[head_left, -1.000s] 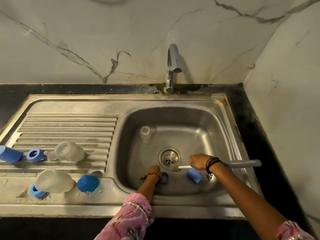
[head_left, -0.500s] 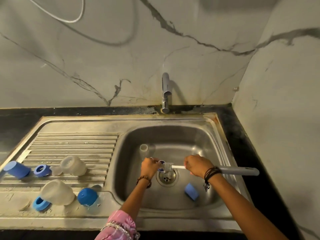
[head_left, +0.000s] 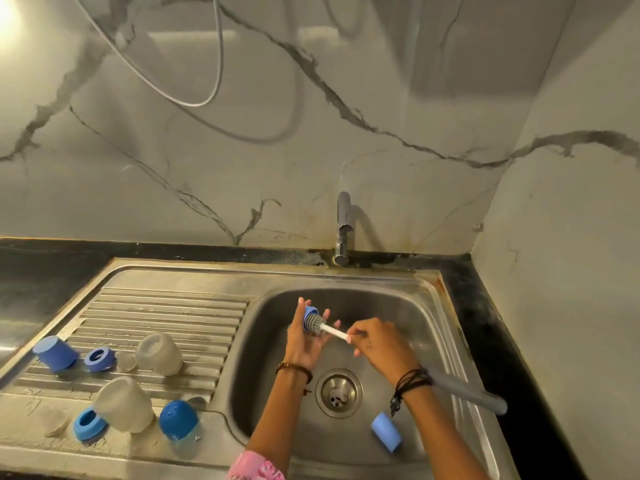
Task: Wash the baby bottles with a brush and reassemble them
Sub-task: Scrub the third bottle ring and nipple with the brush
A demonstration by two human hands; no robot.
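Fingers [head_left: 301, 308] of my left hand [head_left: 304, 337] stand mostly straight and spread, palm turned toward me, with the small blue ring [head_left: 309, 317] cradled against them at the top of the palm; I cannot tell how firmly the thumb pins it. My right hand [head_left: 379, 344] pinches the white shaft of the brush [head_left: 334, 330] between curled fingertips, and the grey bristle head is pushed into the ring's open side. The brush's long axis runs from about 10 o'clock at the bristles to 4 o'clock, where its grey handle passes under my right wrist and ends over the sink rim. The ring's opening faces roughly 4 o'clock, toward the brush.

Both hands are held above the sink basin [head_left: 412, 317], up from the drain [head_left: 338, 393]. A blue cap [head_left: 386, 432] lies on its side on the basin floor at 5 o'clock from the drain, its axis slanting from 10 to 4 o'clock.

On the drainboard [head_left: 166, 306] at 9 o'clock lie two cloudy bottle bodies [head_left: 159, 353], tipped over, along with another blue cap [head_left: 55, 353], two blue collars [head_left: 99, 359] and a blue dome lid [head_left: 177, 419]. The tap [head_left: 343, 230] stands at 12 o'clock on the dark counter [head_left: 41, 271].
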